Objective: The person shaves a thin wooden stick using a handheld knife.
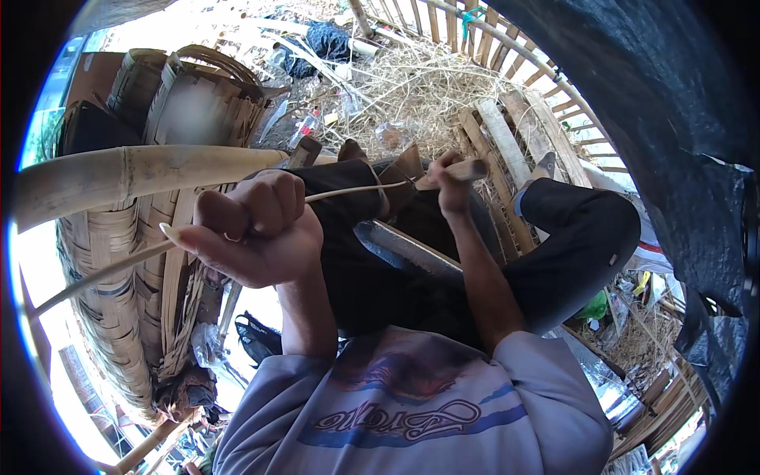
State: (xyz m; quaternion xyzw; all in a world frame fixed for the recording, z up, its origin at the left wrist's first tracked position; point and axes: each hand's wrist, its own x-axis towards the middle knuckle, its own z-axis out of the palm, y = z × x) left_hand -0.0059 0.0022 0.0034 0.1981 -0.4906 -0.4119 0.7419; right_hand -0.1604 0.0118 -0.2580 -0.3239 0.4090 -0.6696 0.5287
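My left hand is closed around a thin bamboo strip, thumb pressed against the fingers. The strip runs from the far left, through this hand, to a spot between my knees. There my right hand is wrapped round the thick wooden handle of what looks like a knife. Its dark blade is barely visible where it meets the strip. Across my lap lies a long flat piece with a dark, shiny face and a pale edge; its kind is unclear.
A thick bamboo pole reaches in from the left, above stacked woven baskets. Ahead are straw shavings, a black plastic bag and a plastic bottle. Wooden slats lie at right, beside a dark tarp.
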